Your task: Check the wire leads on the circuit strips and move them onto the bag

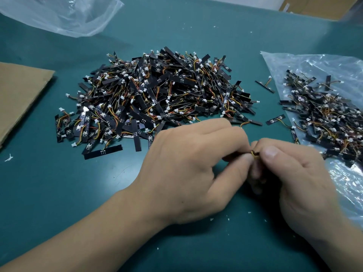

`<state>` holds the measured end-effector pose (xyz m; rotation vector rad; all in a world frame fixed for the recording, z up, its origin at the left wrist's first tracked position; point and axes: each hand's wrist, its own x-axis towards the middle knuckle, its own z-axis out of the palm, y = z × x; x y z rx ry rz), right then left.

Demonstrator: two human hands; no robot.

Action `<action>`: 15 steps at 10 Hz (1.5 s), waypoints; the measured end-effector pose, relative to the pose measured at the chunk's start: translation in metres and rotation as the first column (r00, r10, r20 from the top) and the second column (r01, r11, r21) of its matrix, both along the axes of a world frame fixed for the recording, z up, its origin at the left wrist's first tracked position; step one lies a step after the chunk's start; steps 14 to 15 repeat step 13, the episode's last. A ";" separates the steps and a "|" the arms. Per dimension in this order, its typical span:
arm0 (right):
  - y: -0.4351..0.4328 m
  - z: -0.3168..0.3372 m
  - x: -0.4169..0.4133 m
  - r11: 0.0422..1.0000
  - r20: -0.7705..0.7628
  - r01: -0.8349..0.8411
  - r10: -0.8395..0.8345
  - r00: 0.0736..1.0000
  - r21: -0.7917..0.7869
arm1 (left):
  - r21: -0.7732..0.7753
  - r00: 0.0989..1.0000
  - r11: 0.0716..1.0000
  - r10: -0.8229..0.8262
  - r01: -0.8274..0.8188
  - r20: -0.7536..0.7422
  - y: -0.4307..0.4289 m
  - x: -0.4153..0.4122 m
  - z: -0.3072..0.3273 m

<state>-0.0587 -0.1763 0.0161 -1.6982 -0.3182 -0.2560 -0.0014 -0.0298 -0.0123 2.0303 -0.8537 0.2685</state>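
Note:
A big heap of black circuit strips (157,95) with orange and yellow wire leads and white plugs lies on the green table. At the right a clear plastic bag (345,181) lies flat with a smaller pile of strips (324,118) on it. In front of the heap my left hand (188,169) and my right hand (290,177) meet. Together their fingertips pinch one circuit strip (255,153); only a bit of its yellow wire shows between them, the rest is hidden.
Two loose strips (265,86) (276,119) lie between the heap and the bag. A brown cardboard sheet (21,95) sits at the left edge, another clear bag (62,14) at the back left, a cardboard box (318,6) at the back right. White scraps dot the table.

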 end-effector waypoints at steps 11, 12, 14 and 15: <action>-0.038 -0.020 0.011 0.998 -0.146 0.003 0.005 0.989 0.057 | -0.293 0.964 0.956 -0.069 -0.008 -0.255 0.006 -0.001 0.018; -0.047 -0.021 0.023 0.888 -0.199 0.276 -0.215 0.956 0.366 | -0.300 0.972 0.952 -0.015 -0.057 -0.233 0.008 0.005 0.019; -0.053 -0.024 0.029 0.817 -0.276 0.362 -0.258 0.926 0.449 | -0.253 0.987 0.967 -0.053 0.012 -0.153 0.009 0.000 0.019; -0.053 -0.024 0.029 0.817 -0.276 0.362 -0.258 0.926 0.449 | -0.253 0.987 0.967 -0.053 0.012 -0.153 0.009 0.000 0.019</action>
